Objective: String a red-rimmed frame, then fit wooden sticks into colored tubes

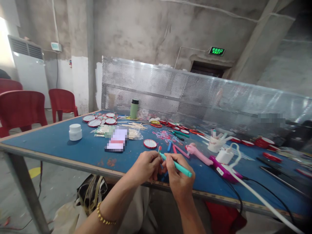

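At the near edge of the blue table point(60, 143): both my hands work close together, knuckles almost touching.
Right hand point(179, 177): I grip a teal pen-like tool point(176, 165) like a pencil, fingers closed round its shaft, its tip pointing left toward my other hand.
Left hand point(146, 165): I pinch a small red-tipped stick point(159, 149) between thumb and fingers; what else sits inside that pinch I cannot tell, my fingers hide it.
Doing it well: I judge the tool tip should meet the piece squarely, with both wrists braced low over the table edge so nothing wobbles, and the pinch kept light enough not to bend the stick.
Where the work lies: right between my 2 hands, just above the table edge and touching both.
Just beyond: a red-rimmed round disc point(150, 143) lies flat, with loose pink and blue sticks point(174, 148) beside it.
Further right: a pink and purple glue gun point(209, 159) rests near a white cable point(253, 191).
Far left: a white jar point(75, 131) stands well apart.
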`<action>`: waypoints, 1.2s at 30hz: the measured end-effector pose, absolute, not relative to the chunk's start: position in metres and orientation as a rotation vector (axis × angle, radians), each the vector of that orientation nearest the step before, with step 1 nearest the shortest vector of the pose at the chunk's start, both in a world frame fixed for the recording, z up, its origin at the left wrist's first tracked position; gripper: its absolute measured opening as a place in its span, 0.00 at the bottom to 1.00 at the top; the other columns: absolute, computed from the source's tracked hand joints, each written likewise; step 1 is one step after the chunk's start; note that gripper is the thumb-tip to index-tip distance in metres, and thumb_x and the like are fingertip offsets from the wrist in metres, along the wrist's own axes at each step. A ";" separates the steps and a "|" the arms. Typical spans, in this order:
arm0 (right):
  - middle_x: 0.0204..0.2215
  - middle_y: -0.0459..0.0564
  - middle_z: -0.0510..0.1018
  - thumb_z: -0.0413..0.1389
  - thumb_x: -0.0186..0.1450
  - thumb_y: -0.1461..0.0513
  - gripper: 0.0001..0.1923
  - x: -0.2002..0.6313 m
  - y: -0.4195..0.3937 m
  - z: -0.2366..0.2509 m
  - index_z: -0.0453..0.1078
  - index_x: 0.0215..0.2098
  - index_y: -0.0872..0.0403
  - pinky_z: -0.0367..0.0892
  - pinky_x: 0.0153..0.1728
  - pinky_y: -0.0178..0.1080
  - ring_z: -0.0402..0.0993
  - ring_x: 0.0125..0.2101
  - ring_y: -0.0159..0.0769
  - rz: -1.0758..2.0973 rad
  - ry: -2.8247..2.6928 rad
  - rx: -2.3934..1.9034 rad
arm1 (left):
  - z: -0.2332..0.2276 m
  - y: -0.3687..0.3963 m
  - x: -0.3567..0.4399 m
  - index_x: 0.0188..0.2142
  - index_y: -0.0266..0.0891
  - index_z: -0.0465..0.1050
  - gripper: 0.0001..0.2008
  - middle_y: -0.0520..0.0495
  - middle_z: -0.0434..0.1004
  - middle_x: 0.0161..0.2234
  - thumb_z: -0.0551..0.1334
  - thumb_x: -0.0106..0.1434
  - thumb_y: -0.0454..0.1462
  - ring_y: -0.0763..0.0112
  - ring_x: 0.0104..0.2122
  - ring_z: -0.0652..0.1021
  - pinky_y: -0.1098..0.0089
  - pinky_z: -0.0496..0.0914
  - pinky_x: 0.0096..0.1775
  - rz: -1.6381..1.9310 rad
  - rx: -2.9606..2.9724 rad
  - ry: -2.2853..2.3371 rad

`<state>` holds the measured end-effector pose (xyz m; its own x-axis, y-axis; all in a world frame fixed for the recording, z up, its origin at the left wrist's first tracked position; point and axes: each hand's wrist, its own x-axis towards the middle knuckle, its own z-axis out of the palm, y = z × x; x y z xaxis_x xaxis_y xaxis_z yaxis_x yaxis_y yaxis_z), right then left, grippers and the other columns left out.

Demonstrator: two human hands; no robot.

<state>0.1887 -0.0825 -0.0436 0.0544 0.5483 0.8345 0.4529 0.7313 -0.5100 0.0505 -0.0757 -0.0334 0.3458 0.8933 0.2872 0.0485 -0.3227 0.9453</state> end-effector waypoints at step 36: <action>0.20 0.41 0.75 0.53 0.69 0.61 0.09 0.188 -0.082 -0.044 0.73 0.33 0.54 0.67 0.22 0.30 0.71 0.17 0.27 0.013 -1.559 -0.825 | -0.034 -0.075 0.051 0.26 0.39 0.65 0.17 0.55 0.65 0.15 0.53 0.67 0.46 0.76 0.13 0.68 0.78 0.61 0.15 1.114 1.672 0.849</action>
<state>0.1884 -0.0815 -0.0443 0.0685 0.5001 0.8632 0.4858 0.7390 -0.4667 0.0506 -0.0754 -0.0336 0.3513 0.8880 0.2968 0.0513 -0.3348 0.9409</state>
